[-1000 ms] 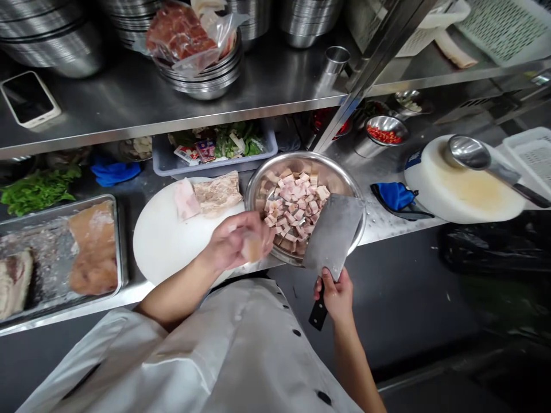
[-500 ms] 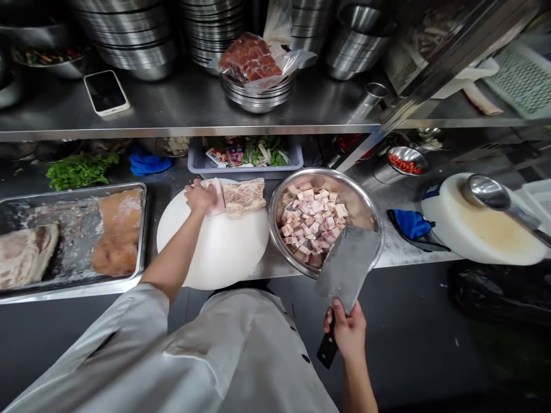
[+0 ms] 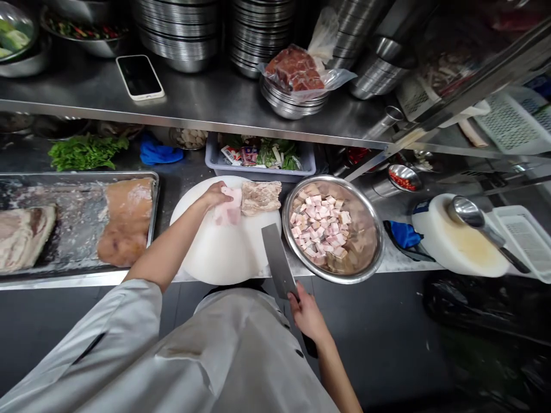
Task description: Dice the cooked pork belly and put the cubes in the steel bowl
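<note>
Worktop (image 3: 174,183) runs left to right in front of us. Steel tray (image 3: 77,229) at left, cut off by the view; large meat pieces lie in it. Round white board (image 3: 228,252) in the middle, steel bowl (image 3: 364,232) just right of it with diced meat (image 3: 321,226) inside.

Cleaver (image 3: 278,261): over the right near part of the board, left of the bowl. Long axis slants, blade end far and left, handle end near and right. Blade is turned so we see it narrow, one grey face showing. Our right hand (image 3: 307,315) is wrapped round the handle, fingers closed.

Meat slab (image 3: 261,198) sits on the far right part of the board, long axis roughly left to right. Pale meat piece (image 3: 228,212) is left of it, long axis near to far, slightly tilted. Our left hand (image 3: 215,196) has its fingers closed over that piece's far left edge, back of the hand up.

Hidden: most of the cleaver handle is behind our right hand, only the black butt end shows. Left thumb is hard to make out. Pale piece's far left corner is covered by our fingers. Can't tell whether the blade touches the board or hovers above it.
</note>
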The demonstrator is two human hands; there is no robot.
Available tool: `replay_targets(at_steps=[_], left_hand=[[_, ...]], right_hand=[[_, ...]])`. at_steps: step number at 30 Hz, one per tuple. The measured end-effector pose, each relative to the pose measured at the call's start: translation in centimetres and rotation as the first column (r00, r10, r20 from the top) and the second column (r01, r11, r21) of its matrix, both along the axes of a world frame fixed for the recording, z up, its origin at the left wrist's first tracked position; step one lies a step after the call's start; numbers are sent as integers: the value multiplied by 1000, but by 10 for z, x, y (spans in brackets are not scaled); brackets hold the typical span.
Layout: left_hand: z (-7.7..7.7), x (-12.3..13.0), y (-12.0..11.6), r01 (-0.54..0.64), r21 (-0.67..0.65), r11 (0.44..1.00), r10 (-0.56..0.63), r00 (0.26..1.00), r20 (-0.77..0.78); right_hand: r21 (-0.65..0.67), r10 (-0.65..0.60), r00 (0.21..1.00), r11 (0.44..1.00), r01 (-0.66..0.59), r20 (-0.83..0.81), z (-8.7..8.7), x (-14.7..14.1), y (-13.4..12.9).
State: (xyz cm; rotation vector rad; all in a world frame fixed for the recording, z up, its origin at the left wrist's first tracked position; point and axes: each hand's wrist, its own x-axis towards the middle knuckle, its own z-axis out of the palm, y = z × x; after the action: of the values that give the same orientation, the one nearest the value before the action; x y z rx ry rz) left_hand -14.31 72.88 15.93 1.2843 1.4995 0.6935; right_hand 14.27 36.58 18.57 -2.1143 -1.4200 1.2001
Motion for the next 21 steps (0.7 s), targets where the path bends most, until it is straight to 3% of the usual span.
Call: replay_targets(at_steps=[3, 6, 9, 13, 16, 18, 21], left_hand=[[11, -24, -38, 112, 162, 980, -96, 990, -101], [12, -42, -94, 240, 434, 868, -122, 952, -281], [-11, -42, -162, 382, 514, 768, -99, 864, -493], [-53, -34, -229, 511, 411, 755, -165, 754, -635], [-65, -38, -236, 521, 402, 753, -203, 766, -610], [-64, -42, -225, 428, 397, 812, -105, 776, -622], [-59, -40, -204, 352, 352, 867, -18, 730, -683]], right_hand=[[-116, 223, 960, 972, -205, 167, 5, -21, 22], [-156, 343, 928, 934, -320, 145, 11, -37, 37], [-150, 369, 905, 927, -344, 209, 17, -47, 43], [-245, 459, 792, 888, -389, 403, 23, -64, 52], [-301, 534, 726, 845, -442, 433, 24, -78, 67], [-318, 575, 692, 818, -479, 436, 25, -85, 77], [-313, 632, 651, 775, -550, 421, 33, -94, 86]])
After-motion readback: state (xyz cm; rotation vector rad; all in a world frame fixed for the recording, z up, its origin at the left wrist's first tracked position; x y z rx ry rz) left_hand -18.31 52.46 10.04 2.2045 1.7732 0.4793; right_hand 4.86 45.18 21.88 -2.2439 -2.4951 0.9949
